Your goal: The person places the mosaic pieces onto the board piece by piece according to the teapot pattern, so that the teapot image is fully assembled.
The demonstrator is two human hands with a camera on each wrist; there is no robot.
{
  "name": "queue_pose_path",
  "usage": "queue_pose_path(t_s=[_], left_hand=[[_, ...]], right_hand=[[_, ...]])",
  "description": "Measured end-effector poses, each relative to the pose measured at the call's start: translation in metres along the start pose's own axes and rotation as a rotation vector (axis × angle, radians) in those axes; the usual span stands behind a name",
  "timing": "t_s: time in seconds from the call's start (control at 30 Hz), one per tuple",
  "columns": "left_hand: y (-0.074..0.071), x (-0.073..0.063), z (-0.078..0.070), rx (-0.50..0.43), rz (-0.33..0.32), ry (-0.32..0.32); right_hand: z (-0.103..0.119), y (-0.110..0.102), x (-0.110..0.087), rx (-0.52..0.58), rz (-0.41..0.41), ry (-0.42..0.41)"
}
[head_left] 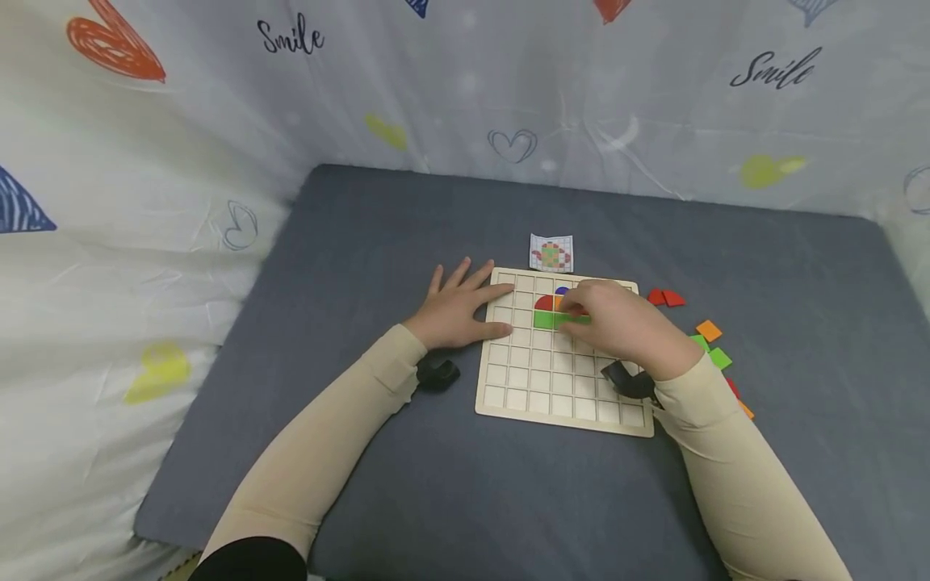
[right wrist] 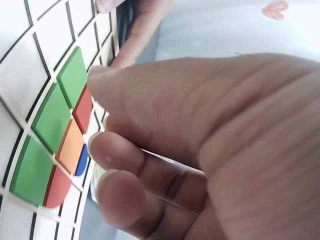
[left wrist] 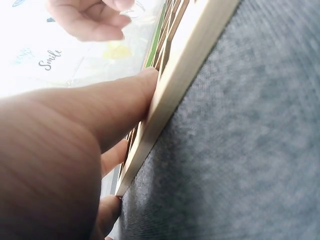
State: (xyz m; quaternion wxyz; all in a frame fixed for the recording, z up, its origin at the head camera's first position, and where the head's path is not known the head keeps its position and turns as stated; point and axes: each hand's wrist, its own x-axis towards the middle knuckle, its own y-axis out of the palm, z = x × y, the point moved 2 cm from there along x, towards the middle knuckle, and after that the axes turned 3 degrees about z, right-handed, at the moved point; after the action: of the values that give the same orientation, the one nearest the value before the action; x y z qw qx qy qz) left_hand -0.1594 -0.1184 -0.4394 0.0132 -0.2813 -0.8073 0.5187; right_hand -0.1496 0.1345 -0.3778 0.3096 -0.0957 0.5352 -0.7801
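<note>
A pale wooden grid board (head_left: 519, 378) lies on the grey table. My left hand (head_left: 452, 316) is spread at its left edge, thumb and index finger resting on the frame. Over the upper middle of the board is my right hand (head_left: 630, 324), its fingers loosely bent and nothing visible between them. Below its fingertips, a row of green square tiles (right wrist: 51, 117) sits in the grid. Beside that row are an orange tile (right wrist: 70, 146), rounded red pieces (right wrist: 58, 186) on both sides of it, and a blue piece (right wrist: 81, 161). The right hand partly covers these in the head view.
Behind the board lies a small pattern card (head_left: 551, 254). To the right are loose pieces: red ones (head_left: 673, 298), an orange square (head_left: 708, 331) and green squares (head_left: 720, 358); the right forearm partly hides more. A white printed curtain (head_left: 465, 97) hangs behind the table (head_left: 392, 242).
</note>
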Motion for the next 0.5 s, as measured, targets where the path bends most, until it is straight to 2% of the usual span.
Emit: queue_pose_path(t_s=[0.13,0.5], left_hand=[[-0.001,0.000,-0.001,-0.008,0.000,-0.004],[-0.001,-0.002,-0.003,-0.014,-0.007,0.000]], right_hand=[[-0.004,-0.004,-0.011,0.006,-0.006,0.007],[-0.024,-0.009,-0.042,0.048,-0.002,0.112]])
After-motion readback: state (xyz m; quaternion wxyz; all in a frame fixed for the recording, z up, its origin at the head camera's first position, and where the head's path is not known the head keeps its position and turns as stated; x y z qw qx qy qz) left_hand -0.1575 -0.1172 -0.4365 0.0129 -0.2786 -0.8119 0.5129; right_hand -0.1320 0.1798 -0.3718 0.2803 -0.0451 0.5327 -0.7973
